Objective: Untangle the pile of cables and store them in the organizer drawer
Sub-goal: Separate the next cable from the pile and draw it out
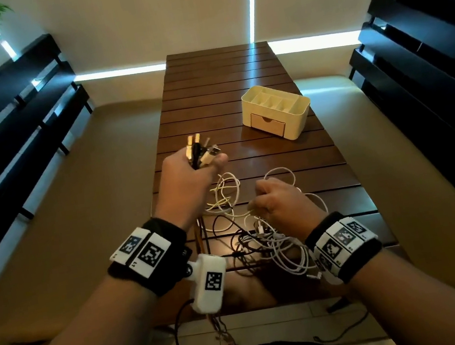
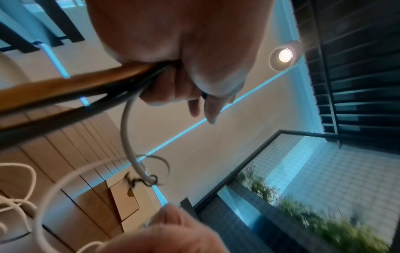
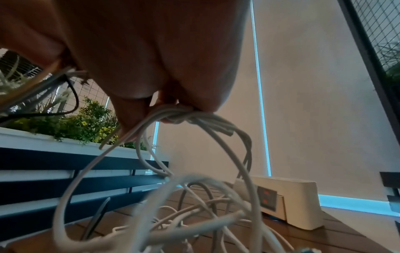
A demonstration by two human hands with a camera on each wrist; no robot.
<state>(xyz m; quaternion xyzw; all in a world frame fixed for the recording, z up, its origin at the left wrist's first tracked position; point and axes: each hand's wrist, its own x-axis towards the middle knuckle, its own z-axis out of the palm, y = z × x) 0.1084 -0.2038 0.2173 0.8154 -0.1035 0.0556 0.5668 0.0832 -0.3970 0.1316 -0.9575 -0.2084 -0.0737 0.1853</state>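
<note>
A tangle of white, black and brown cables (image 1: 265,241) lies on the near part of the slatted wooden table (image 1: 235,80). My left hand (image 1: 190,175) is raised above it and grips a bunch of cable ends (image 1: 202,152), whose plugs stick up past the fingers; their cords (image 2: 103,85) trail down from the fist. My right hand (image 1: 279,199) is over the pile and pinches a knot of white cable strands (image 3: 181,114), with loops hanging below. The cream organizer (image 1: 277,111) stands farther back on the right, its small front drawer (image 1: 268,125) closed.
Dark slatted benches (image 1: 9,118) line both sides of the table, with tan floor between. A planter with green plants (image 3: 86,123) sits behind the left bench. Some cables (image 1: 222,329) hang over the table's near edge.
</note>
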